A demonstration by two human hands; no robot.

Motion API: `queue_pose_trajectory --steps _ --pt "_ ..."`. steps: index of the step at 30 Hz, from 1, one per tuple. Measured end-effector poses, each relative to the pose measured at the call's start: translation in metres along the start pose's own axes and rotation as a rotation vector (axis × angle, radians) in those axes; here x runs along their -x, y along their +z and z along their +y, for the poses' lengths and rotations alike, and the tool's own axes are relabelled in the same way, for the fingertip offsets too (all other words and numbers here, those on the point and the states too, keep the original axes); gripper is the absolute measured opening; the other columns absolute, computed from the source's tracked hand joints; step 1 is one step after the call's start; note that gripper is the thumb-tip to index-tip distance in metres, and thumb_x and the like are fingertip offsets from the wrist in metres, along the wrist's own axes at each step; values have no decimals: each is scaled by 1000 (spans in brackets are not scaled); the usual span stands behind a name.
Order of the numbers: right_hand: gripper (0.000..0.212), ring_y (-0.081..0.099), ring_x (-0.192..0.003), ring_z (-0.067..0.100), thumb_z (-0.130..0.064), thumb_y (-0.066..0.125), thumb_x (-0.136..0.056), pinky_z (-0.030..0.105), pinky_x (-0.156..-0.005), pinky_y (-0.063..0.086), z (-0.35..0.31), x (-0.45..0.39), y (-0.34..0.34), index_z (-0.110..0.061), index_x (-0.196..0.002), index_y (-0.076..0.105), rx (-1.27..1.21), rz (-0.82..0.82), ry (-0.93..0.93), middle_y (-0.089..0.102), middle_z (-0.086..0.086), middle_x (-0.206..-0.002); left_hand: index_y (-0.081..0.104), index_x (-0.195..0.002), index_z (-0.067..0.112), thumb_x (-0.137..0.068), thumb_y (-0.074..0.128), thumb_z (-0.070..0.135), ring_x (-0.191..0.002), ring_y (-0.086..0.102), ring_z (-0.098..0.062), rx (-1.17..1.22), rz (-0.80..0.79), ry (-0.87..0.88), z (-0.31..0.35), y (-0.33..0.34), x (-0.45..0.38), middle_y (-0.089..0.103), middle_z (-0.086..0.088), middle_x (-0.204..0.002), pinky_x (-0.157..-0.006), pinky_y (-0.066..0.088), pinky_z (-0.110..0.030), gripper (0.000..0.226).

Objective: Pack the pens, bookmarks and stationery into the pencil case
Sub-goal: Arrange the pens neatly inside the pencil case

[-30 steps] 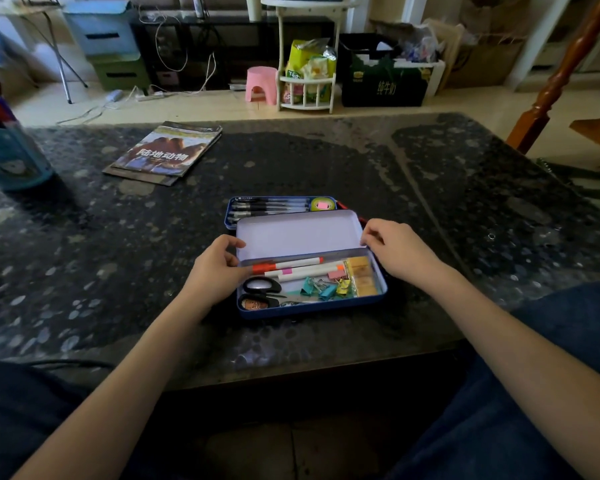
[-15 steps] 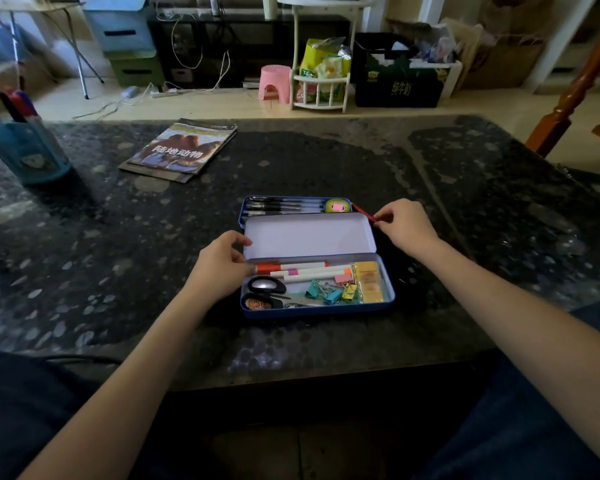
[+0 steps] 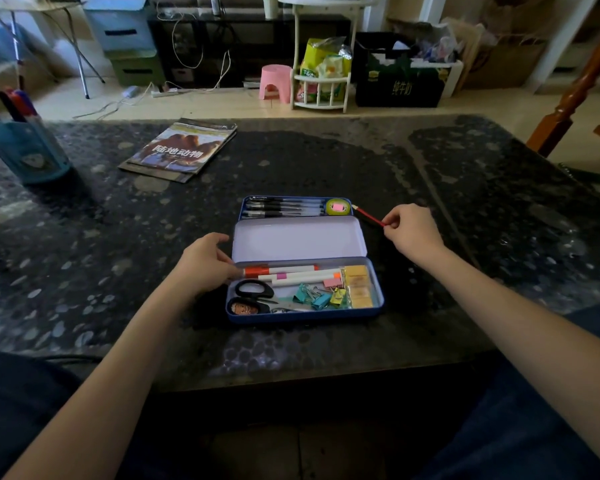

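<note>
A blue tin pencil case lies open on the dark table. Its near tray holds white markers, black scissors, coloured binder clips and yellow erasers. A white middle flap stands up. The far tray holds black pens and a roll of tape. My left hand holds the case's left edge beside the orange marker cap. My right hand pinches the end of a red pencil to the right of the case.
A stack of magazines lies at the far left of the table. A teal pen holder with markers stands at the left edge. Beyond the table are a pink stool, a white rack and boxes. A wooden post rises at right.
My right hand has left the case's right edge, moved right and back, and taken hold of the red pencil, drawing it out to the right. The left hand has stayed on the case.
</note>
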State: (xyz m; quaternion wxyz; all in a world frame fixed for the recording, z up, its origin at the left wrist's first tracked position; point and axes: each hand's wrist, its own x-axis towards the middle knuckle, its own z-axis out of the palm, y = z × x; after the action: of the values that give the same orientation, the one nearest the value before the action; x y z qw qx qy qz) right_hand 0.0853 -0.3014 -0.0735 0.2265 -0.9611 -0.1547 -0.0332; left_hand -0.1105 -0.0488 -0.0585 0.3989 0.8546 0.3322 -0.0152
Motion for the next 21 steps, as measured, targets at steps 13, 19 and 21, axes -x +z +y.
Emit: queue_pose_trajectory --steps 13,19,21 --pt "25 61 -102 21 -8 55 -92 35 -89 50 -18 2 -12 -14 -112 69 14 -58 -180 66 6 -114 60 -119 9 -76 70 2 -61 59 -14 4 -62 8 -2 -4 1 66 -3 -70 -56 44 -26 45" --pt "35 57 -111 23 -6 58 -90 34 -93 46 -39 -12 0 -16 -123 63 18 -184 -336 60 7 -125 57 -118 8 -75 73 5 -56 61 -11 -117 -81 -28 -8 -23 0 67 -3 -64 -52 42 -22 46" --pt "43 52 -119 23 -11 62 -89 36 -99 43 -48 -22 5 -17 -131 56 27 -226 -375 54 6 -134 55 -121 8 -75 72 5 -52 60 -10 -145 -92 -43 -12 -30 -1 67 -2 -60 -51 43 -22 48"
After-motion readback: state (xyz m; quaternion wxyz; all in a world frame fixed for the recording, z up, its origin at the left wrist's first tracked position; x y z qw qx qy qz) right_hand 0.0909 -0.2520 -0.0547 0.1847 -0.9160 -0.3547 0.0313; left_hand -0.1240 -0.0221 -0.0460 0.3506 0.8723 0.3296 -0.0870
